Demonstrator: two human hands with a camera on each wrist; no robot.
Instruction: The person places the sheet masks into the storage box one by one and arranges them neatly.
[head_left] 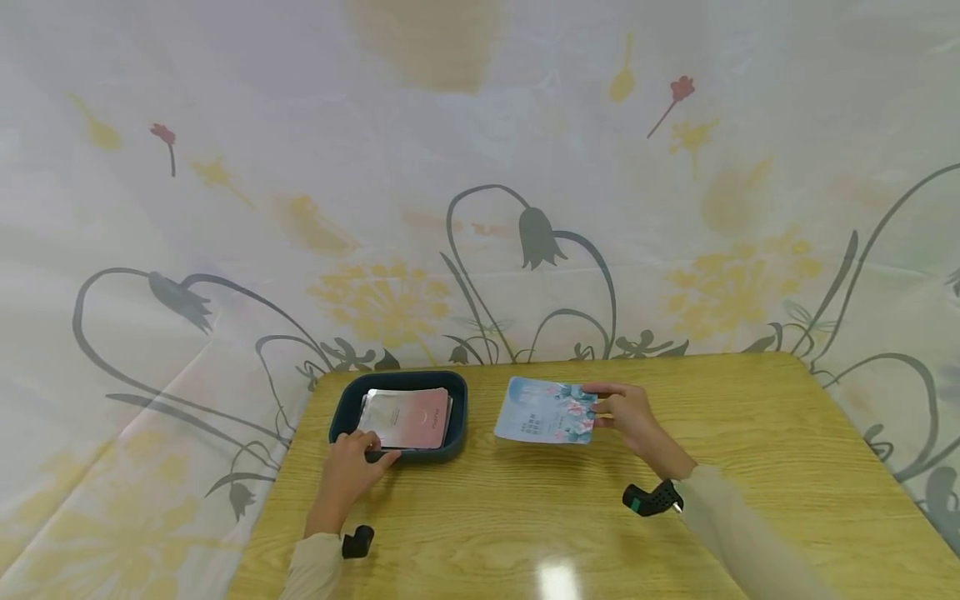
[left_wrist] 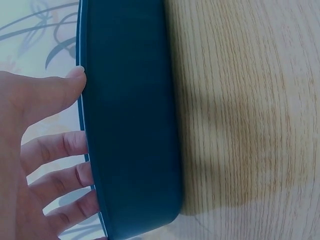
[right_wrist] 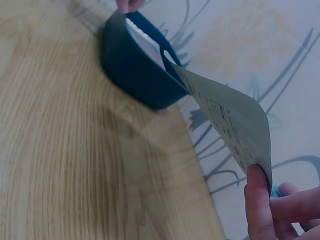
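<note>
A dark teal plastic basket [head_left: 461,417] stands at the left of the table, with a few flat pink-and-silver sheet mask packets [head_left: 408,419] stacked inside. My left hand [head_left: 348,467] holds its near rim, the thumb [left_wrist: 70,92] on the rim and the other fingertips hidden inside. To the right of the basket, my right hand [head_left: 628,417] pinches a light blue sheet mask packet [head_left: 536,412] with a floral print by its right edge, thumb against fingers. The packet is raised above the table; the right wrist view shows its pale printed back [right_wrist: 227,112], slightly bent.
The light wood table [head_left: 510,508] ends at the back against a white sheet [head_left: 390,208] printed with grey and yellow flowers. A black wrist camera [head_left: 651,498] sits on the right wrist and another black device [head_left: 357,542] on the left.
</note>
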